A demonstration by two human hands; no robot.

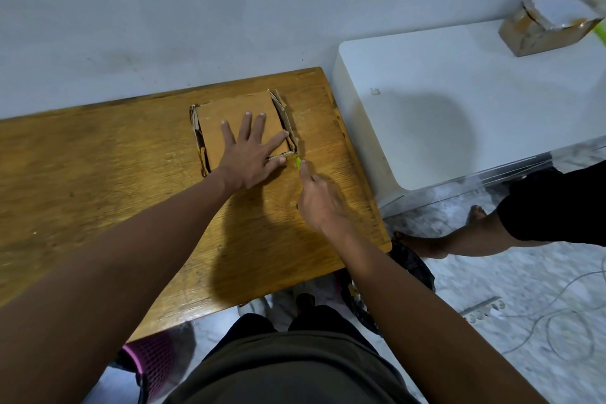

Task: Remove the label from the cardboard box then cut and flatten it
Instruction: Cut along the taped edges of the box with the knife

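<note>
A brown cardboard box (226, 111) lies pressed nearly flat on the wooden table (98, 167), its side flaps folded under along the left and right edges. My left hand (252, 151) rests palm down on top of it with fingers spread. My right hand (323, 200) is just off the box's near right corner, closed around a green cutter (298, 162) whose tip points at that corner. No label shows on the box's upper face.
A white table (459, 102) stands to the right of the wooden one, with a second cardboard box (544, 26) at its far right. Another person's bare leg and foot (459, 236) stand on the floor at right. A cable and power strip (485, 308) lie on the floor.
</note>
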